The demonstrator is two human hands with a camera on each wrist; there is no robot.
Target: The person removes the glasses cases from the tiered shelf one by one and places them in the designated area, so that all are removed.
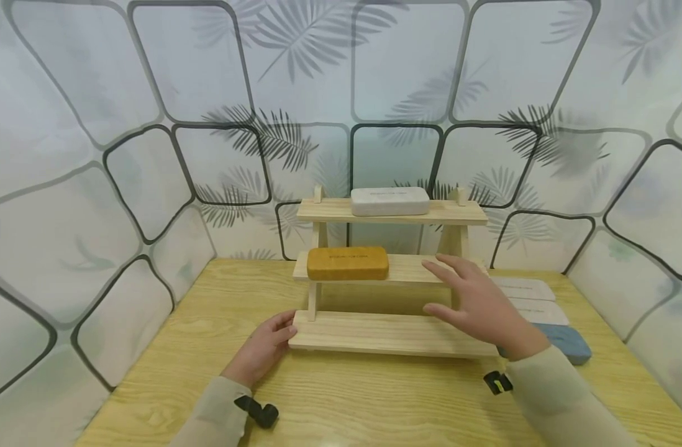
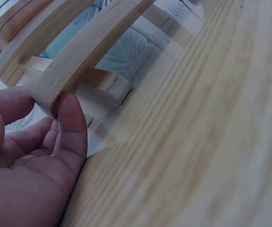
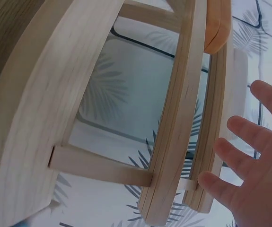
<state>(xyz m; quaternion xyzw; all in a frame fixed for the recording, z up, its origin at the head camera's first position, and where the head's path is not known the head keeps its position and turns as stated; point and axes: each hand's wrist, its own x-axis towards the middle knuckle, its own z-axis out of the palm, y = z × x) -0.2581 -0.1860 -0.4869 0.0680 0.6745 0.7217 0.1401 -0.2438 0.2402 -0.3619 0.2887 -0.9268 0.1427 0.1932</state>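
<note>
A three-tier wooden display stand (image 1: 391, 332) stands on the table. Its bottom shelf's left end is pinched between the thumb and fingers of my left hand (image 1: 265, 347), as the left wrist view shows up close (image 2: 62, 78). My right hand (image 1: 483, 304), fingers spread and holding nothing, hovers before the right end of the middle shelf. On that shelf's left part lies a mustard-orange glasses case (image 1: 348, 268); the right wrist view catches its end (image 3: 218, 23). A white glasses case (image 1: 390, 202) lies on the top shelf, around its middle.
Right of the stand, on the wood-grain table (image 1: 374, 403), a blue case (image 1: 567, 344) and two pale cases (image 1: 533, 310) lie in a row, partly behind my right hand and wrist. A patterned curtain (image 1: 397, 74) encloses the back and sides.
</note>
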